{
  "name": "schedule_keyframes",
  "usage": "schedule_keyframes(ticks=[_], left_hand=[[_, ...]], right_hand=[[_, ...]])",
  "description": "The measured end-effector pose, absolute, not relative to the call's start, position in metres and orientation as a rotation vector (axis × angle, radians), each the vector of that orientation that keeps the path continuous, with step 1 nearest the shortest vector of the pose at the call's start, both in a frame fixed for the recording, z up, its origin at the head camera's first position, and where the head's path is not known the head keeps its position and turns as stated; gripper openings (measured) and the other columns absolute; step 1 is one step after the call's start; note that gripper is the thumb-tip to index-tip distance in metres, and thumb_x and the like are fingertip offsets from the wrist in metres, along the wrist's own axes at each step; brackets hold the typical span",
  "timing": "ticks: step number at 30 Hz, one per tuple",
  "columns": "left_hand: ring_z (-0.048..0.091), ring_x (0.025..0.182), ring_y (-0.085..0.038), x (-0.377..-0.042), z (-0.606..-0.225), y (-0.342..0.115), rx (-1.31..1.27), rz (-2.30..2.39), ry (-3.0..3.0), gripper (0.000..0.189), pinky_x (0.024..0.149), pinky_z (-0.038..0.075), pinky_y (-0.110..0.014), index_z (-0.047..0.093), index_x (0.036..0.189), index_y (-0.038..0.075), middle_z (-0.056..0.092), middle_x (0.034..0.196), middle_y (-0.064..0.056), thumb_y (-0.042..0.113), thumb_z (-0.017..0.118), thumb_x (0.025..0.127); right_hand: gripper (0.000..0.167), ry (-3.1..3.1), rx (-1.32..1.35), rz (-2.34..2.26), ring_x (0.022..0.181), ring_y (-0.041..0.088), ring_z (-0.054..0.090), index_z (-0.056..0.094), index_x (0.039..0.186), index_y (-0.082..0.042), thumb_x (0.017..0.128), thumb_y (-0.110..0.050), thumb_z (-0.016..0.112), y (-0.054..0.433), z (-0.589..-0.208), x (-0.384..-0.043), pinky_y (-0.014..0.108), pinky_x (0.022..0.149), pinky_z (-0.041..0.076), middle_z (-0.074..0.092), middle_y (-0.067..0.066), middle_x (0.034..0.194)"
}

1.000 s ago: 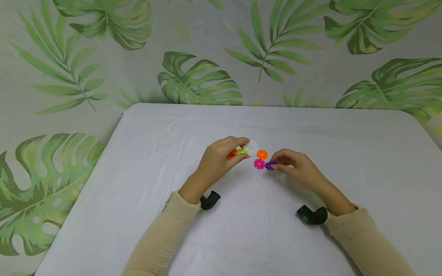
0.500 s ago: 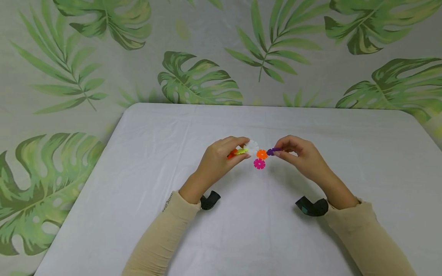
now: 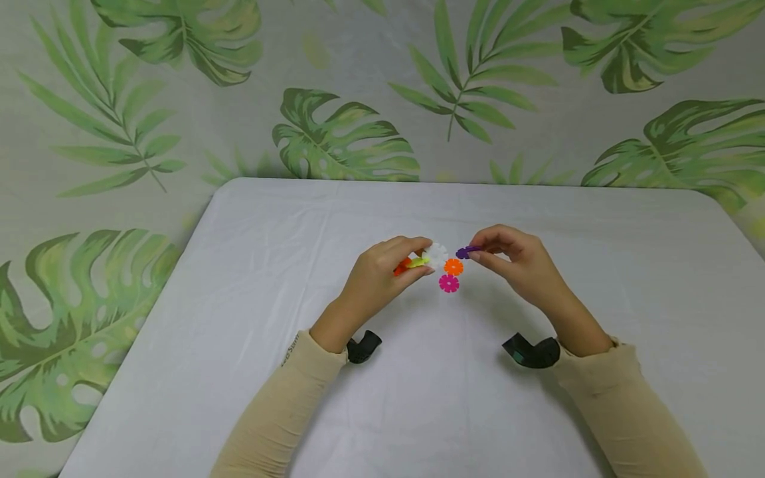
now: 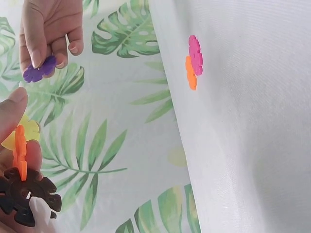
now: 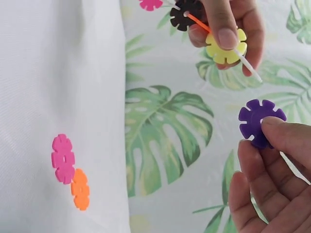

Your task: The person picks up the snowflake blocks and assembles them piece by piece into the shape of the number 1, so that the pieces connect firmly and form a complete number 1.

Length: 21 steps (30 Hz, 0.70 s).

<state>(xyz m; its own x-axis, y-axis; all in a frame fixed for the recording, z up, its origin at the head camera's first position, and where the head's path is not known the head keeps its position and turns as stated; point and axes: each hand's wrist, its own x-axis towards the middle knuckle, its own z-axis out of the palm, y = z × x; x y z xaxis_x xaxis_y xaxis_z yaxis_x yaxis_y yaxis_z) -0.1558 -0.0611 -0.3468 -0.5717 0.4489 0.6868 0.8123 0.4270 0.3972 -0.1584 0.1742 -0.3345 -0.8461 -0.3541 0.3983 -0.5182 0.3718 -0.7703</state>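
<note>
My left hand [image 3: 382, 269] pinches a linked chain of notched flower-shaped plastic discs. Its yellow disc [image 5: 221, 57] lies under the thumb, with a white disc [image 5: 251, 67] slotted edge-on at the end. Behind the yellow come an orange disc [image 4: 20, 150] and a black disc [image 4: 17, 204], then white and a pink disc [image 5: 150, 4]. Between thumb and fingers my right hand [image 3: 516, 265] pinches a purple disc [image 5: 250, 124], apart from the chain and just right of its white end. A loose pink disc [image 3: 449, 283] and loose orange disc [image 3: 454, 267] lie on the table below.
A white cloth covers the table [image 3: 299, 219], whose far edge meets a leaf-patterned backdrop [image 3: 358, 40]. Black wrist devices sit at the left cuff [image 3: 363, 348] and the right cuff [image 3: 532, 352].
My right hand has picked the purple disc up from beside the loose pink one, raised it and brought it left towards the white disc. The left hand has stayed still.
</note>
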Motion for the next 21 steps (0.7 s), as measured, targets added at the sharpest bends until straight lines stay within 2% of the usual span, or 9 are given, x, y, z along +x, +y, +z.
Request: schedule_keyframes(ticks=[6,12,21], left_hand=[[0.057,0.081,-0.01,-0.156,-0.347,-0.061,-1.06,-0.996,-2.204,0.037,0.073,0.043,-0.014,0.063,0.106,0.003,0.064,0.095,-0.004,0.018,0.074,0.074],[0.059,0.083,-0.015,-0.156,-0.348,-0.061,-1.069,-1.007,-2.204,0.036,0.074,0.044,-0.015,0.063,0.106,0.003,0.064,0.097,-0.004,0.018,0.074,0.075],[0.058,0.083,-0.011,-0.155,-0.347,-0.061,-1.067,-0.998,-2.21,0.036,0.074,0.044,-0.015,0.063,0.106,0.003,0.064,0.097,-0.004,0.018,0.074,0.075]], right_hand=[[0.019,-2.378,0.857,1.553,0.079,0.013,0.057,0.062,0.093,0.0,0.077,0.01,0.064,0.169,-0.332,-0.158,0.02,0.069,0.048,0.061,0.007,0.087],[0.021,-2.302,0.925,1.606,0.08,0.015,0.058,0.062,0.092,0.002,0.075,0.016,0.062,0.164,-0.329,-0.159,0.023,0.074,0.049,0.061,0.008,0.087],[0.023,-2.22,1.036,1.622,0.083,0.017,0.057,0.063,0.09,0.004,0.074,0.02,0.061,0.158,-0.329,-0.16,0.023,0.077,0.048,0.06,0.011,0.087]])
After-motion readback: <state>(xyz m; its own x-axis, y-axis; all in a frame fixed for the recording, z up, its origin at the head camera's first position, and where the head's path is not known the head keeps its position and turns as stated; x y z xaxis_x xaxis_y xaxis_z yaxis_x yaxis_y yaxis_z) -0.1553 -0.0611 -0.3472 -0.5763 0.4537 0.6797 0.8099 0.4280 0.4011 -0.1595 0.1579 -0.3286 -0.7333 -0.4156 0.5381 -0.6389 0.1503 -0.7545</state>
